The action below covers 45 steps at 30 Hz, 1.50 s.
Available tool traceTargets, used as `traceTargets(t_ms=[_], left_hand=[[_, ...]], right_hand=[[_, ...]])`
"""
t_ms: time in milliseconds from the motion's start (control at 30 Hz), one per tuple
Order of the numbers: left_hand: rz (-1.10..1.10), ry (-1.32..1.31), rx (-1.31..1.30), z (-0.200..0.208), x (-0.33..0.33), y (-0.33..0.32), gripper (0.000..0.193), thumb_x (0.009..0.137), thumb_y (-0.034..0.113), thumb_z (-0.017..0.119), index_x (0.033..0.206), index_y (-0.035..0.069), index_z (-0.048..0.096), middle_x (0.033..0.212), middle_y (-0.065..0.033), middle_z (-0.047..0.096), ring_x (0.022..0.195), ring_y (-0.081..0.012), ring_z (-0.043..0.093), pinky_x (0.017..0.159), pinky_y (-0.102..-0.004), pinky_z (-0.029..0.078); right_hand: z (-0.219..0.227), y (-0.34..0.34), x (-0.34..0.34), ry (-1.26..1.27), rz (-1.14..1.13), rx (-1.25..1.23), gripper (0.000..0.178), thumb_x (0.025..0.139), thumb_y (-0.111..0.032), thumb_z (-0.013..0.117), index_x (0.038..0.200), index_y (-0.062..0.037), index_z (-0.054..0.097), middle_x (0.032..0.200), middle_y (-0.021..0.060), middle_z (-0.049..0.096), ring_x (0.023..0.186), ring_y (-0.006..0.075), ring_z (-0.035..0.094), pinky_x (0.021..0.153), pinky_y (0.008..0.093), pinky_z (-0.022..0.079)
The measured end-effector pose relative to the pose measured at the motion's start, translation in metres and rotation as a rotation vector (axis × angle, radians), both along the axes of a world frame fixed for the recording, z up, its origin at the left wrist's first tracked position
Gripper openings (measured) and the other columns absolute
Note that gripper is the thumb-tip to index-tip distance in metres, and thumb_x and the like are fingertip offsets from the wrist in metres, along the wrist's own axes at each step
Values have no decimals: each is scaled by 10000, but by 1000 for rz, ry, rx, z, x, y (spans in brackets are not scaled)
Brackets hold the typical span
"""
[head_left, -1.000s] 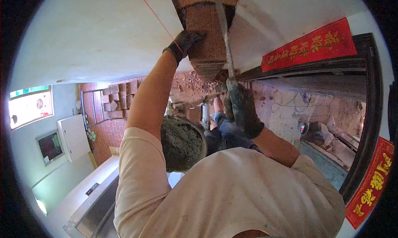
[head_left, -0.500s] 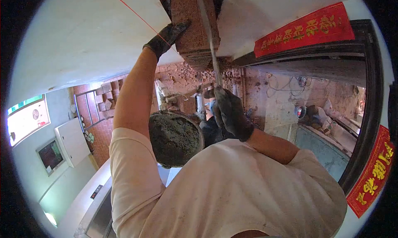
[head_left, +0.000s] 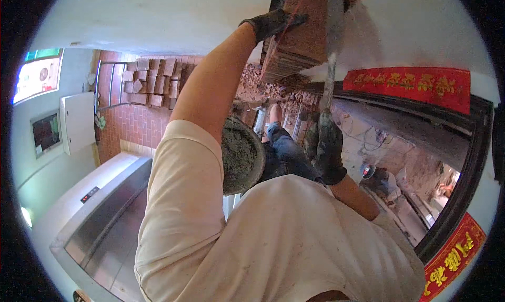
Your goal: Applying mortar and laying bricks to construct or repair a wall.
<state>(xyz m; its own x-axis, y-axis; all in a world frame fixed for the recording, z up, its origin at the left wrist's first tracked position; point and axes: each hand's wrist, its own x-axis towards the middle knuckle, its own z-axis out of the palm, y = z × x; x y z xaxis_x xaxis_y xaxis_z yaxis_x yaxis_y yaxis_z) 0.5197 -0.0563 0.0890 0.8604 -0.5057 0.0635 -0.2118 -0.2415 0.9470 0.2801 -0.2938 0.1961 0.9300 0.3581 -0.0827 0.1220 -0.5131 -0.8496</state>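
My left hand (head_left: 276, 24), in a dark glove, rests against the left side of a reddish-brown brick stack (head_left: 302, 39), fingers stretched along it. Whether the bricks are fixed together I cannot tell. My right hand (head_left: 327, 149), also gloved, is closed around the handle of a mortar-smeared trowel (head_left: 330, 76). The trowel points up and its grey blade stands in front of the bricks; whether it touches them is unclear. Below my left arm sits a round tub (head_left: 259, 173) holding wet grey mortar. A thin red string (head_left: 294, 12) runs across the brick face.
Loose bricks (head_left: 152, 81) lie on the tiled floor to the left. Broken rubble covers the ground beneath the brick stack. At right stands a dark door frame (head_left: 473, 128) with a red banner (head_left: 407, 89). A steel-fronted unit (head_left: 115, 233) is at lower left.
The view has swung left, so the bricks and both hands sit further right in the picture. The trowel has turned and shows more of its blade. My left hand stays on the bricks.
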Motion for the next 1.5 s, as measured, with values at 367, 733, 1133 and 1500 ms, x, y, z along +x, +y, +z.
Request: traceTargets(t_ms=[367, 733, 1133, 1500], left_hand=[[261, 28, 177, -1, 2, -15, 432, 882, 455, 433, 1059, 89, 578, 936, -194, 609, 843, -312, 586, 773, -397, 451], [145, 468, -444, 0, 0, -9, 513, 820, 414, 609, 1121, 1, 567, 1084, -99, 597, 991, -157, 540, 888, -279, 421], [350, 23, -255, 23, 10, -18, 833, 732, 303, 733, 1325, -2, 234, 1219, -105, 487, 1125, -219, 450, 959, -336, 375], [309, -134, 86, 33, 13, -22, 1013, 673, 175, 774, 1365, 31, 49, 1333, -165, 321, 1219, -260, 346, 1032, -359, 311]], right_hand=[[22, 12, 5, 815, -458, 613, 344, 940, -384, 380, 897, -77, 530, 491, -61, 363, 359, 56, 316, 319, 211, 239], [31, 39, 27, 741, -523, 487, 274, 923, -370, 441, 739, -167, 439, 506, -44, 381, 349, 82, 323, 311, 226, 252], [27, 33, 36, 658, -422, 736, 355, 898, -410, 472, 883, -75, 590, 483, -33, 406, 339, 68, 346, 322, 239, 281], [23, 25, 39, 610, -349, 640, 238, 902, -263, 476, 920, -46, 571, 572, 9, 505, 492, 111, 495, 445, 281, 414]])
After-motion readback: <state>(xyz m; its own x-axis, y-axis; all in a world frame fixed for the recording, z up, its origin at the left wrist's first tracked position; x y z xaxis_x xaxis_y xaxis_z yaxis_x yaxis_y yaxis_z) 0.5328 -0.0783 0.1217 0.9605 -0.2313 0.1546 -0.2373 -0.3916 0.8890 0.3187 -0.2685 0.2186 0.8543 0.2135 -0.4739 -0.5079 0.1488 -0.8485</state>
